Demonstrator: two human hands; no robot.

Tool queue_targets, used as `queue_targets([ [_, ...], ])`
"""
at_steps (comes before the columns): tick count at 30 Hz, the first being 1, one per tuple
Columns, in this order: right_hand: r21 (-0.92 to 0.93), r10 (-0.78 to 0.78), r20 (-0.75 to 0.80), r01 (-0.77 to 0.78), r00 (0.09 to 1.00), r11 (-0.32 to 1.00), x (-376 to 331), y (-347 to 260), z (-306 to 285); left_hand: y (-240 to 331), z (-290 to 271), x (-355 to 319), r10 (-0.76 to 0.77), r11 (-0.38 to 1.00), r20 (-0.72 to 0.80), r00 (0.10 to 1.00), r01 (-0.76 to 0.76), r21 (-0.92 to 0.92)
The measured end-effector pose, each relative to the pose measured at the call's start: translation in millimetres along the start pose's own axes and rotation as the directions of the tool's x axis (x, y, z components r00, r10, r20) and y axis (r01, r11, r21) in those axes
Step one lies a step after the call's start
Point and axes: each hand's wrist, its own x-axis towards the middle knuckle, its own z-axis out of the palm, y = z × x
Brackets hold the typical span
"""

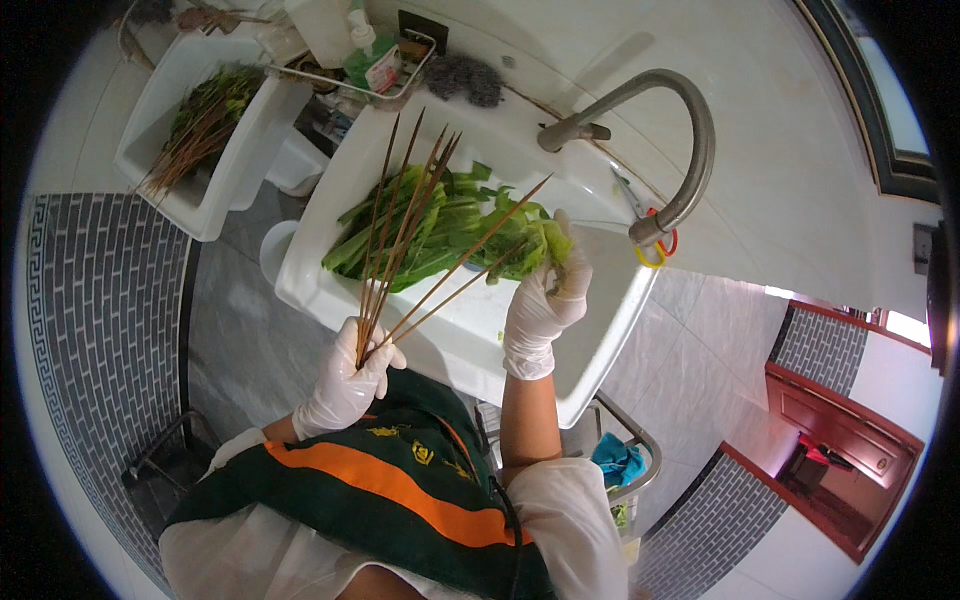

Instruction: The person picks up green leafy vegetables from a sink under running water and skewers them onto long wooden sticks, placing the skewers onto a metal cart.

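Note:
My left hand (345, 385), in a white glove, is closed round the lower ends of several thin brown skewers (408, 215). They fan upward over the white sink (400, 328); two of them slant right, toward my right hand. My gloved right hand (545, 315) pinches a pale green lettuce leaf (543, 247) above the sink's right part. One slanting skewer runs up to this leaf; whether it pierces it I cannot tell. Behind the skewers, a heap of long green leaves (455, 215) lies in the sink.
A curved metal faucet (690, 120) arches over the sink's right side, near scissors (650, 250) with red and yellow handles. At left, another white sink (215, 215) holds skewered greens (210, 110). A soap bottle (375, 60) and dark scourers (465, 80) sit behind. A blue cloth (618, 460) hangs on a metal rack.

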Motion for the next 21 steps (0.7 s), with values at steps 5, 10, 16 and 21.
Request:
queue_targets([
  [5,0.335,0.284,0.094,-0.299,0.954,0.893,9.3,-1.0,-3.9,0.0,-0.9,-1.4,-0.008,0.999,0.023,1.000,0.007,0.043],
  [10,0.461,0.311,0.296,-0.420,0.903,0.782,24.2,-16.5,-9.2,0.8,-1.4,-2.3,-0.006,1.000,0.019,1.000,0.005,0.014],
  [16,0.309,0.485,0.278,-0.555,0.829,0.772,25.2,-4.4,-8.3,-1.4,-1.9,-2.5,-0.010,1.000,0.005,1.000,0.010,0.012],
  [21,0.418,0.552,0.178,-0.570,0.815,0.707,27.6,-2.3,-7.9,1.1,-1.7,-4.8,-0.005,1.000,0.028,1.000,0.004,0.010],
])
